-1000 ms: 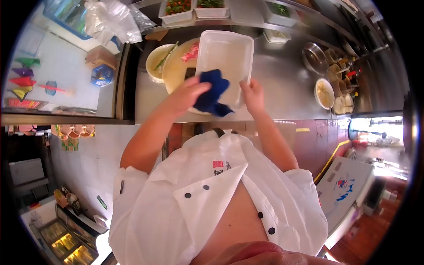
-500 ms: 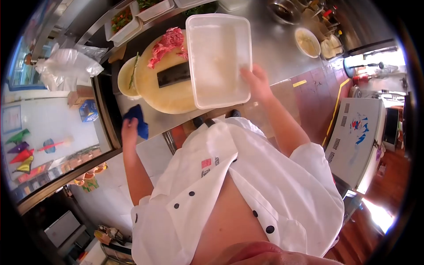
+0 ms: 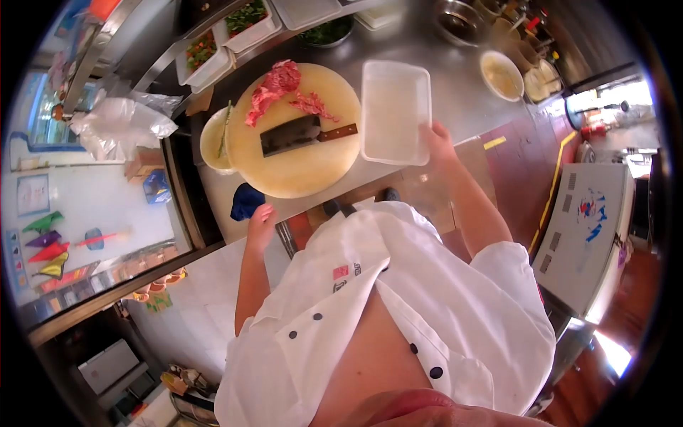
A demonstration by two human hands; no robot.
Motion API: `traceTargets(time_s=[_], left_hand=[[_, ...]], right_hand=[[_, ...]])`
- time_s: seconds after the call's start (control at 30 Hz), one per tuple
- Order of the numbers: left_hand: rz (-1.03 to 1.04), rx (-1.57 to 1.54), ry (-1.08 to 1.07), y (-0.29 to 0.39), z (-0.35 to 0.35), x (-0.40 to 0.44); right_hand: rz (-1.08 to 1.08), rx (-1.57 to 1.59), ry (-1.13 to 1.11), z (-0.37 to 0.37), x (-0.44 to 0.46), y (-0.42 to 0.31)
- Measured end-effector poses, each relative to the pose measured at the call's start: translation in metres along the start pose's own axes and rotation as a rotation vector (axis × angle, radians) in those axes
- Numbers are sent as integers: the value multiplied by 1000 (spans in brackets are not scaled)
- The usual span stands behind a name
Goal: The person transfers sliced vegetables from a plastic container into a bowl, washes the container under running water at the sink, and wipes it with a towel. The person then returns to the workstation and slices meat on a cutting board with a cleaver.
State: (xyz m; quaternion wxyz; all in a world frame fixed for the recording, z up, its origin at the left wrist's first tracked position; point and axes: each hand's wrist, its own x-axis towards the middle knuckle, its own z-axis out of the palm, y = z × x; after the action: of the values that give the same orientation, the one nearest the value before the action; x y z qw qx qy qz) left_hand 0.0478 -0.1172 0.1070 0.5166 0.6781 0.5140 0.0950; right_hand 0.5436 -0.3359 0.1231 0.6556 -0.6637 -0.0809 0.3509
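Note:
My right hand [image 3: 440, 146] grips the right edge of a white plastic container [image 3: 395, 114], which sits on the steel counter beside the round cutting board [image 3: 299, 171]. At the counter's front edge lies a crumpled blue cloth [image 3: 246, 202]. Close to it is my left hand [image 3: 262, 224], its fingers loosely bent and holding nothing I can see. On the board, a cleaver [image 3: 292, 136] with a brown wooden handle lies flat. Behind the cleaver are a chunk of raw red meat [image 3: 279, 80] and some smaller pieces [image 3: 313, 105].
A pale bowl [image 3: 213, 142] with a green stalk stands left of the board. Trays of chopped vegetables [image 3: 203, 57] line the back. A white bowl [image 3: 502, 75] and a metal bowl [image 3: 457, 21] stand at back right. A plastic bag [image 3: 117, 124] hangs left.
The container has come down and right, off the view of the board, uncovering the cleaver's handle. My left hand has moved right and let go of the blue cloth on the counter.

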Motion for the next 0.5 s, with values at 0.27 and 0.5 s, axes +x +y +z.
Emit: traceTargets(time_s=[0.27, 0.5], left_hand=[[-10, 22, -46, 78, 39, -22], [-6, 8, -176, 94, 55, -27]], right_hand=[[133, -955, -127, -64, 88, 61], [180, -607, -210, -67, -13, -69]])
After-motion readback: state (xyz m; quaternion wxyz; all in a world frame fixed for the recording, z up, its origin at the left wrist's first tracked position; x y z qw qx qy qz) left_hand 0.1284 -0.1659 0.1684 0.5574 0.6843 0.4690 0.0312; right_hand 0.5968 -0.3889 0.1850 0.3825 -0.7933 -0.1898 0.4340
